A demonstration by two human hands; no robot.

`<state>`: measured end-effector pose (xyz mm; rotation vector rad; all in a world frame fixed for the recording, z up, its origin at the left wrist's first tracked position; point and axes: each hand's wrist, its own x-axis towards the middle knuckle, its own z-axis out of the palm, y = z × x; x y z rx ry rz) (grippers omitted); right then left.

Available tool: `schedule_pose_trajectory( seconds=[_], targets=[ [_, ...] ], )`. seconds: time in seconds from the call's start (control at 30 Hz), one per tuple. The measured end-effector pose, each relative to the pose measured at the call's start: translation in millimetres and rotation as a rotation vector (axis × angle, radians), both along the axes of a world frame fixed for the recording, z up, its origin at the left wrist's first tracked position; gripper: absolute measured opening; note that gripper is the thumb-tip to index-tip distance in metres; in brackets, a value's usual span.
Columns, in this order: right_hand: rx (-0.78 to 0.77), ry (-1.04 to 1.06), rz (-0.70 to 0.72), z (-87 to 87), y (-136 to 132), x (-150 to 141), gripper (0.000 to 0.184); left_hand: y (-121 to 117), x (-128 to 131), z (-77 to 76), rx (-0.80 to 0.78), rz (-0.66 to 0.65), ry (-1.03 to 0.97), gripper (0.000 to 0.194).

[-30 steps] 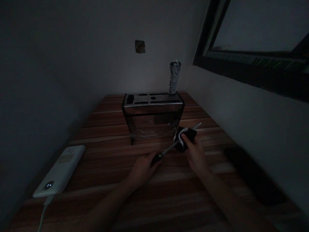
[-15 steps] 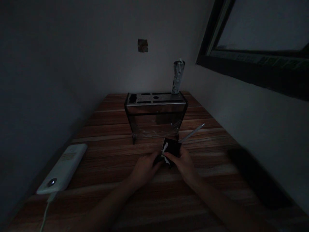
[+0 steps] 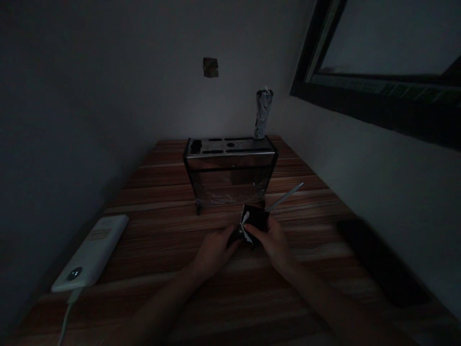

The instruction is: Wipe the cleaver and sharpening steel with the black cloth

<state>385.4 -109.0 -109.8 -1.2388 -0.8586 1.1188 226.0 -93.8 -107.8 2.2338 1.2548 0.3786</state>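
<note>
Low over the worktop (image 3: 151, 207), just this side of the slotted rack (image 3: 216, 145), it's L hand (image 3: 213, 249) closed round the dk handle (image 3: 236, 236) & R hand (image 3: 272, 242) pinching the blk pad (image 3: 257, 218) right by it, w/ the metal rod (image 3: 284, 198) poking out beyond, wht power bank (image 3: 91, 251) lying off to the left.

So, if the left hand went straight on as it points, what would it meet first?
Probably the black piece pinched in the right hand; in this dim view, any gap is hard to judge.
</note>
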Motion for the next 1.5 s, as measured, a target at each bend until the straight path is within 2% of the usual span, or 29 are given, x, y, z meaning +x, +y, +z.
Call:
schedule_pose_trajectory(
  seconds=[0.23, 0.6, 0.73, 0.9, 1.0, 1.23, 1.5],
  targets=[
    [0.020, 0.026, -0.016, 5.2, 3.5, 5.7, 0.032, -0.3, 0.3, 1.7, -0.025, 0.017, 0.005, 0.027],
    [0.118, 0.140, -0.170, 6.7, 22.7, 29.7, 0.030, -0.7, 1.0, 5.7, -0.017, 0.025, -0.011, 0.027],
    [0.155, 0.184, -0.268, 11.1, 30.1, 43.3, 0.031, -0.9, 1.0, 6.5, -0.027, 0.016, 0.002, 0.028],
    [0.212, 0.221, -0.456, 22.1, 37.0, 61.5, 0.029, -1.4, 0.7, 5.3, -0.012, 0.010, 0.023, 0.030],
    [0.250, 0.262, -0.510, 27.5, 39.4, 70.9, 0.029, -1.7, 0.5, 4.6, -0.003, 0.005, 0.035, 0.028],
    [0.291, 0.282, -0.549, 29.8, 40.8, 78.1, 0.028, -1.8, -0.3, 5.0, 0.002, -0.028, 0.033, 0.027],
    [0.250, 0.298, -0.555, 29.1, 40.8, 75.8, 0.030, -0.8, -1.5, 1.9, 0.001, -0.024, 0.037, 0.027]
  ],
)
